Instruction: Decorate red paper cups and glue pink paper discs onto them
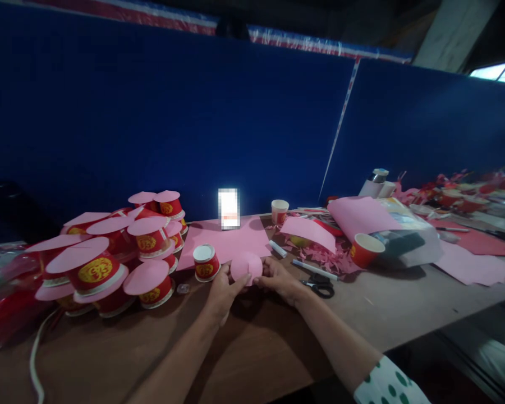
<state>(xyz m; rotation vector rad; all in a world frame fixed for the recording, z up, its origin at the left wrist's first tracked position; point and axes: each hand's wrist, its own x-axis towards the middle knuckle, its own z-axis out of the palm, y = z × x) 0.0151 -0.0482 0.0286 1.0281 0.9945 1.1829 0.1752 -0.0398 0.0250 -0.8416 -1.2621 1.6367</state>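
Between my hands, above the front of the table, is a round pink paper disc (244,266). My left hand (224,290) pinches its left edge, with the thumb lying on the paper. At the right edge my right hand (280,279) grips it between thumb and fingers. A red paper cup (206,264) stands upside down just left of my left hand. Behind the disc lies a large pink paper sheet (227,241). Black-handled scissors (320,285) rest on the table beside my right wrist.
Several upside-down red cups topped with pink discs (95,269) are stacked at the left. A bright phone-like screen (229,209) stands at the back. Rightward are a marker (315,269), pink paper scraps (328,258), an upright red cup (367,250) and a bottle (374,182).
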